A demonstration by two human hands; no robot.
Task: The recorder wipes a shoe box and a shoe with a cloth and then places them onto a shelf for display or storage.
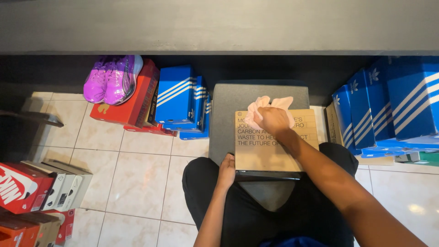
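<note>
Step in hand: wiping. Right hand, fingers clamped on a pale pink cloth, presses it to the far edge of a flat brown cardboard box with dark print, lying on a grey stool. Left hand, fingers curled together, steadies the near-left corner. Next stroke likely needs that hold. Blue striped boxes left; red box carrying purple shoes beyond.

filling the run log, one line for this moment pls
left hand: steadies box edge | right hand: presses cloth on box | box on stool
</note>
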